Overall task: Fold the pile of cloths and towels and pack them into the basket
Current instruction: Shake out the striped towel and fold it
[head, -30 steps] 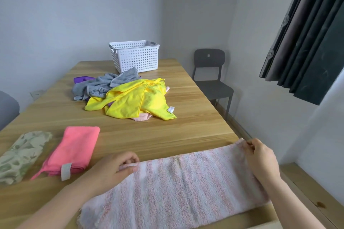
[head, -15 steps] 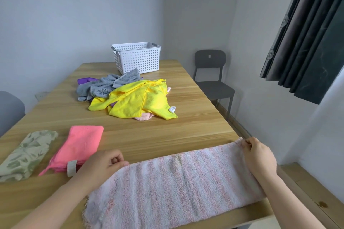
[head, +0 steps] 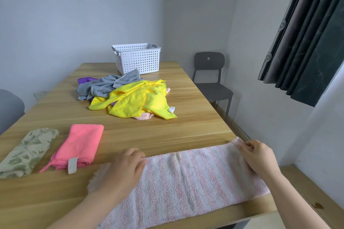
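1. Pale walls enclosed a wooden table [head: 167,135], with a dark chair [head: 210,74] beside its right side and a dark curtain [head: 307,33] hanging at the right.
2. At the far end of the table stood the white perforated basket [head: 137,59].
3. Just in front of it lay the unfolded pile: a grey cloth [head: 104,85], a purple cloth [head: 84,80] peeking out behind it, and a yellow cloth [head: 137,98].
4. On the near left, a folded leaf-patterned cloth [head: 28,152] and a folded pink cloth [head: 81,145] lay side by side.
5. A pink-and-white striped towel [head: 195,178] stretched along the near edge of the table.
6. The left hand [head: 126,169] rested on the towel, its fingers curled at the far edge.
7. The right hand [head: 260,156] pinched the towel's far right corner.
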